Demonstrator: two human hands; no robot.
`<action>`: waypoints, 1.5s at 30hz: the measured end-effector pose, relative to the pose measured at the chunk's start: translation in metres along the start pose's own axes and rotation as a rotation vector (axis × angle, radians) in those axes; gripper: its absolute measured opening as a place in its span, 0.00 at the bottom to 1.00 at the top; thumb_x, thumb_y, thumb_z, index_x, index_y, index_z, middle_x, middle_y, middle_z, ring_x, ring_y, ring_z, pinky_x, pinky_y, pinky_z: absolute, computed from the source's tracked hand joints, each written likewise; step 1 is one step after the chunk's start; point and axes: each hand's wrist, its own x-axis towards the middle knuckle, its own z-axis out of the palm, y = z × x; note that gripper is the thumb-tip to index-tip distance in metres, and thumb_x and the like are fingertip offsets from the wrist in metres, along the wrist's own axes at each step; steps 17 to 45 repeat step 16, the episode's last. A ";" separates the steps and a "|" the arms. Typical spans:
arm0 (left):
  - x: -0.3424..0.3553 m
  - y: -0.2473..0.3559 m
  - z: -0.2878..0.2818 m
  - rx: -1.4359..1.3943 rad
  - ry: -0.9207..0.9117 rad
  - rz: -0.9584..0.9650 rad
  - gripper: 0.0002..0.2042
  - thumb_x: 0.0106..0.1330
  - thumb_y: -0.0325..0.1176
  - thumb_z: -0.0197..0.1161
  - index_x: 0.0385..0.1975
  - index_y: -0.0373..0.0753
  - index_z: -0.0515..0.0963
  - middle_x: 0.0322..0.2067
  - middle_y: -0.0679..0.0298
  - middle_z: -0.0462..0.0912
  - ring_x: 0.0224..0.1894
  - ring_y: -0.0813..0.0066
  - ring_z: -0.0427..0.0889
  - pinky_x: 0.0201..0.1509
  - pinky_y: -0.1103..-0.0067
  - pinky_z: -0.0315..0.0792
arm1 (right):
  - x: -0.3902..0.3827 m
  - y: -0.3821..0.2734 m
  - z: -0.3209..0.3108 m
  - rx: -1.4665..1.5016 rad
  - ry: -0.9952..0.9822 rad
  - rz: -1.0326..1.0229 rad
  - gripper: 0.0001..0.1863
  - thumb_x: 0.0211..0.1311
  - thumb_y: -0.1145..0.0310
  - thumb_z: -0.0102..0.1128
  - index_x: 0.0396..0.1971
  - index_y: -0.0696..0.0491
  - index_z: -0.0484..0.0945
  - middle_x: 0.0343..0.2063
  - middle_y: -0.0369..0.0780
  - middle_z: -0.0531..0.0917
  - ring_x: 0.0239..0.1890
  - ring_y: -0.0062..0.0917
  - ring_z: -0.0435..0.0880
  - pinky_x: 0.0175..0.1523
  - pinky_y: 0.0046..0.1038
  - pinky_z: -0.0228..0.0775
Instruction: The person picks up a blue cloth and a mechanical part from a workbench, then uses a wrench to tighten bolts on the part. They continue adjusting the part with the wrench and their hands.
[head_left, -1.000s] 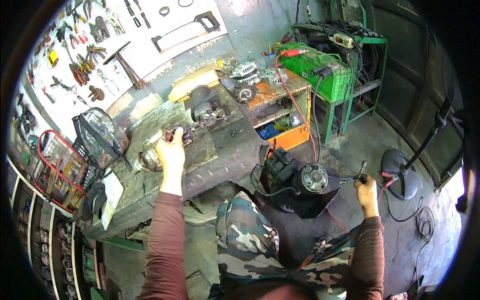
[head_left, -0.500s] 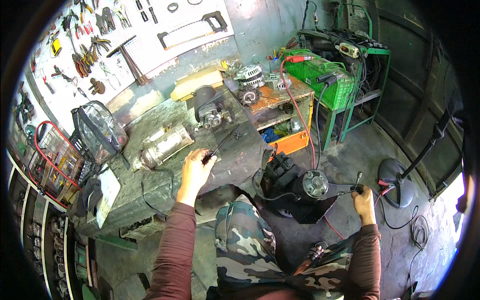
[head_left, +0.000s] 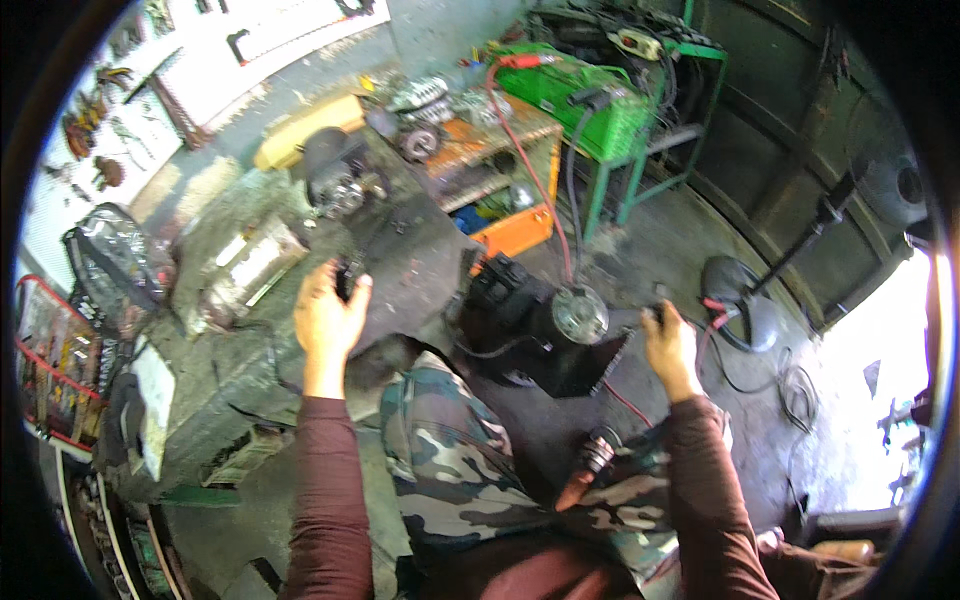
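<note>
My left hand (head_left: 328, 318) is over the near edge of the dirty metal workbench (head_left: 250, 370), its fingers closed on a small dark part (head_left: 347, 278). My right hand (head_left: 668, 345) grips a dark clamp with a red cable (head_left: 628, 402) beside a black motor with a round silver end (head_left: 548, 325) that stands on the floor. A cylindrical starter motor (head_left: 245, 270) lies on the bench left of my left hand. A screwdriver with a dark and orange handle (head_left: 588, 465) rests on my camouflage-trousered lap.
A black motor part (head_left: 335, 175) sits at the bench's far end. An orange shelf unit (head_left: 495, 170) and a green machine on a green stand (head_left: 590, 105) are beyond. A fan on a round base (head_left: 745, 300) stands right. Tools hang on the white wall board (head_left: 170, 90).
My left hand drew back from the starter motor on the bench toward its near edge and now holds a small dark part. My right hand stayed by the floor motor.
</note>
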 end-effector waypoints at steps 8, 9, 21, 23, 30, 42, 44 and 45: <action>0.003 -0.003 0.000 0.004 -0.012 0.038 0.31 0.64 0.51 0.73 0.61 0.36 0.79 0.54 0.50 0.85 0.57 0.51 0.84 0.62 0.62 0.75 | 0.030 -0.083 0.021 0.018 -0.194 -0.086 0.17 0.71 0.53 0.62 0.43 0.53 0.83 0.30 0.52 0.87 0.37 0.53 0.87 0.42 0.48 0.78; 0.003 -0.003 0.000 0.009 -0.011 0.037 0.31 0.64 0.51 0.73 0.61 0.36 0.79 0.54 0.50 0.85 0.57 0.51 0.83 0.63 0.62 0.75 | 0.038 -0.088 0.022 -0.003 -0.224 -0.066 0.18 0.72 0.52 0.62 0.44 0.53 0.83 0.33 0.53 0.88 0.40 0.53 0.88 0.45 0.49 0.78; 0.001 -0.013 0.002 -0.130 0.088 0.103 0.35 0.62 0.50 0.75 0.67 0.40 0.74 0.57 0.50 0.83 0.61 0.54 0.81 0.67 0.60 0.70 | 0.080 -0.098 0.031 -0.072 -0.364 -0.047 0.22 0.71 0.49 0.61 0.45 0.55 0.83 0.38 0.55 0.88 0.46 0.53 0.88 0.54 0.52 0.77; 0.001 -0.013 0.002 -0.130 0.088 0.103 0.35 0.62 0.50 0.75 0.67 0.40 0.74 0.57 0.50 0.83 0.61 0.54 0.81 0.67 0.60 0.70 | 0.080 -0.098 0.031 -0.072 -0.364 -0.047 0.22 0.71 0.49 0.61 0.45 0.55 0.83 0.38 0.55 0.88 0.46 0.53 0.88 0.54 0.52 0.77; 0.001 -0.013 0.002 -0.130 0.088 0.103 0.35 0.62 0.50 0.75 0.67 0.40 0.74 0.57 0.50 0.83 0.61 0.54 0.81 0.67 0.60 0.70 | 0.080 -0.098 0.031 -0.072 -0.364 -0.047 0.22 0.71 0.49 0.61 0.45 0.55 0.83 0.38 0.55 0.88 0.46 0.53 0.88 0.54 0.52 0.77; 0.001 -0.013 0.002 -0.130 0.088 0.103 0.35 0.62 0.50 0.75 0.67 0.40 0.74 0.57 0.50 0.83 0.61 0.54 0.81 0.67 0.60 0.70 | 0.080 -0.098 0.031 -0.072 -0.364 -0.047 0.22 0.71 0.49 0.61 0.45 0.55 0.83 0.38 0.55 0.88 0.46 0.53 0.88 0.54 0.52 0.77; 0.001 -0.013 0.002 -0.130 0.088 0.103 0.35 0.62 0.50 0.75 0.67 0.40 0.74 0.57 0.50 0.83 0.61 0.54 0.81 0.67 0.60 0.70 | 0.080 -0.098 0.031 -0.072 -0.364 -0.047 0.22 0.71 0.49 0.61 0.45 0.55 0.83 0.38 0.55 0.88 0.46 0.53 0.88 0.54 0.52 0.77; 0.001 -0.013 0.002 -0.130 0.088 0.103 0.35 0.62 0.50 0.75 0.67 0.40 0.74 0.57 0.50 0.83 0.61 0.54 0.81 0.67 0.60 0.70 | 0.080 -0.098 0.031 -0.072 -0.364 -0.047 0.22 0.71 0.49 0.61 0.45 0.55 0.83 0.38 0.55 0.88 0.46 0.53 0.88 0.54 0.52 0.77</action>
